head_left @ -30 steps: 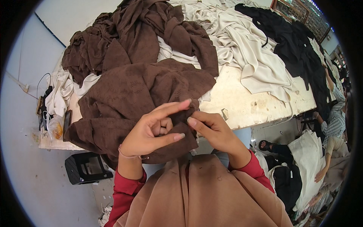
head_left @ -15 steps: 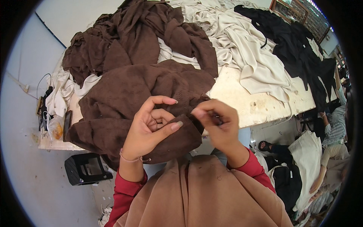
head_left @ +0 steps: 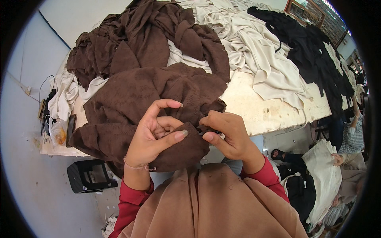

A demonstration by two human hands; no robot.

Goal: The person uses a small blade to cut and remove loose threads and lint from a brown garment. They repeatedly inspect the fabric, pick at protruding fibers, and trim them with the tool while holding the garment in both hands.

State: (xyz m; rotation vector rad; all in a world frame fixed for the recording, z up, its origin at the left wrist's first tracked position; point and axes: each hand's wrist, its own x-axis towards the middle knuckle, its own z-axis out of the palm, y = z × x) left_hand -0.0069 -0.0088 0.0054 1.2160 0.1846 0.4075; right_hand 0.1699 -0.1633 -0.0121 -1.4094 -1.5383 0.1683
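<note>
Dark brown fabric (head_left: 147, 91) is bunched over the near edge of the pale worktable (head_left: 270, 117), in front of me. My left hand (head_left: 152, 135) holds a fold of it with thumb and curled fingers, index finger raised and bent. Just right of it, my right hand (head_left: 224, 137) is closed at the gathered edge of that fabric; a small dark item shows among its fingers, too hidden to name.
A larger brown heap (head_left: 131, 35), cream cloth (head_left: 270, 79) and black cloth (head_left: 301, 55) cover the table's back. A plastic bag (head_left: 58, 131) sits at left, a black stool (head_left: 89, 176) below. Co-workers (head_left: 351, 135) are at right among cloths (head_left: 323, 182).
My left hand has shifted slightly up and left. My right hand swung up, then came back lower, its fingers curled at the fabric's edge. A co-worker's hand at right now grips white cloth higher up.
</note>
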